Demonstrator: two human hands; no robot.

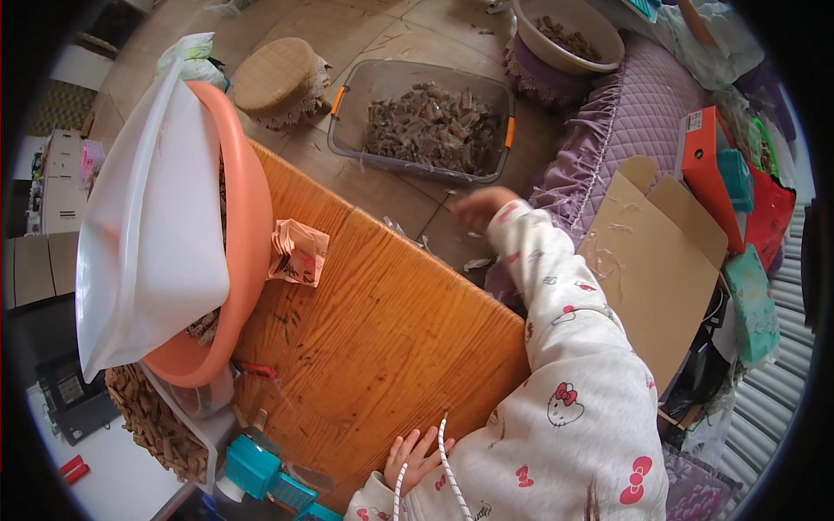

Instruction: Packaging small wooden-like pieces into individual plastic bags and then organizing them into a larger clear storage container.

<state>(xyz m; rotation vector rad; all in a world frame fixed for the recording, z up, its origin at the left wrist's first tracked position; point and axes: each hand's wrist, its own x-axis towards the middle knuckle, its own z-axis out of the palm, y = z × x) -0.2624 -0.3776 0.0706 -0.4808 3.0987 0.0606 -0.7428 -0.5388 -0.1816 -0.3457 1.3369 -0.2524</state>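
- The left hand (414, 453) lies on the tabletop (382, 339), close to the near edge; its fingers are spread and let go of everything, with no thing in its grip; a striped cord (444, 464) hangs just beside it.
- The right hand (480, 208) reaches out past the far edge of the tabletop, over the floor (395, 201); it is blurry, so I cannot tell if it is grasping something small.
- The clear box (346, 130) is nearest to the right hand; it sits on the floor past the far edge of the tabletop, and has two orange handles; lots of little brown pieces (432, 126) are piled up in it.
- A big orange bowl (252, 269) stands at the left side of the tabletop; a white tub (178, 221) leans in it, tipped on its side; more brown bits show under the tub.
- A folded orange paper (300, 252) is on the tabletop, right by the orange bowl, toward the far edge; a small red thing (259, 371) lies near the bowl's lower end.
- A round stool (276, 82) stands left of the clear box; a pale bowl (532, 42) with brown pieces is past the box's right side; a flat piece of cardboard (647, 260) leans near the right sleeve (543, 269).
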